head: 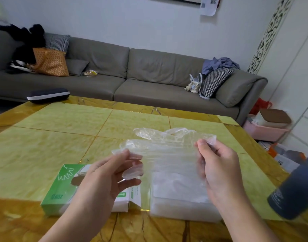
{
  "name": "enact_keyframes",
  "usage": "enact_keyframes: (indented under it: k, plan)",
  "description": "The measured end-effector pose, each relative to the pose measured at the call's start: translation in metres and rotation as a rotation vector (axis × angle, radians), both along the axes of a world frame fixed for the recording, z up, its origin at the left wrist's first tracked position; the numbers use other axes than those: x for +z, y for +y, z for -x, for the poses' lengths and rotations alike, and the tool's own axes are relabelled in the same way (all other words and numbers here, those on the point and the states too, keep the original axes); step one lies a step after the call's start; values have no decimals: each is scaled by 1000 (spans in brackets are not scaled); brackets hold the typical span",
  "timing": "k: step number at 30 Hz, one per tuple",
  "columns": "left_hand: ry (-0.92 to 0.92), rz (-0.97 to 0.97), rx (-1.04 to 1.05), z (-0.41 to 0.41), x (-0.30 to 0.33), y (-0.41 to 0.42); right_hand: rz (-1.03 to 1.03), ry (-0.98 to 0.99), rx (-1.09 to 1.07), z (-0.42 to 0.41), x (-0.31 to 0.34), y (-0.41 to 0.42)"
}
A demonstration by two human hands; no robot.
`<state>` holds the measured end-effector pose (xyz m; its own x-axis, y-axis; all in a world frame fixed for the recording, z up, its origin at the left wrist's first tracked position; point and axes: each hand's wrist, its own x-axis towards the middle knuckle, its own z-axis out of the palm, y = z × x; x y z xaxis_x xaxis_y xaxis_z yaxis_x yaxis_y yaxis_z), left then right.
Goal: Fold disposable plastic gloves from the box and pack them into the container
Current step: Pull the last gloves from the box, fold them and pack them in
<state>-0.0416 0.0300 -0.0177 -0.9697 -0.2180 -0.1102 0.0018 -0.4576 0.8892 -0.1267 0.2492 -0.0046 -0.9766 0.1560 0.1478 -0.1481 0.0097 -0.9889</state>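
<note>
Both our hands, left hand (104,177) and right hand (217,170), pinch one clear glove (167,151) stretched above table (62,137); green box (65,187) at seven o'clock, translucent container (181,205) at five.

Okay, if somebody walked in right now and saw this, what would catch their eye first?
First, the clear plastic glove stretched in mid-air between the left hand and right hand, each pinching an edge above the yellow-green table. Below the hands sit the green glove box on the left and the translucent container on the right.
</note>
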Motion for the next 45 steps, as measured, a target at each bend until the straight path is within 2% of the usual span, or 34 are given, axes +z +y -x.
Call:
enact_keyframes:
  k: [2, 4, 6, 11, 13, 16, 18, 21, 23, 27, 32, 35, 38, 45]
  plan:
    - [-1, 32, -143, -3, 4, -1, 4, 7, -16, 0, 0, 0]
    - [-9, 201, -264, -6, 6, -3, -29, 23, -24, -1, 0, 2]
    - [-22, 333, -242, -5, 6, -8, -50, 38, -31, 0, 0, 4]
    - [-96, 412, -372, -5, 14, -38, -9, 48, -22, 2, 0, 8]
    - [-47, 402, -248, -3, 14, -53, 11, 50, 41, 0, 2, 7]
    - [130, 360, 98, -2, 19, -62, 82, 39, 250, -8, 6, 1]
    - [263, 543, 171, -6, 29, -47, 93, 40, 407, -15, 7, -8]
    - [327, 951, 99, -8, 37, -22, 38, 58, 578, -26, 5, -25]
    - [350, 1071, 104, -3, 28, -16, -11, 69, 644, -33, 2, -34]
    - [241, 971, 139, -1, 17, -19, -72, 74, 657, -37, -1, -39]
    - [112, 1060, 203, -5, 19, -37, -85, 59, 559, -30, -1, -33]
    - [122, 976, 143, -7, 19, -38, -89, 39, 537, -27, 0, -31]
    - [133, 1092, 35, -8, 16, -31, -127, 43, 566, -29, -1, -32]
    - [77, 1037, 149, -2, 13, -29, -163, 56, 557, -28, -3, -28]
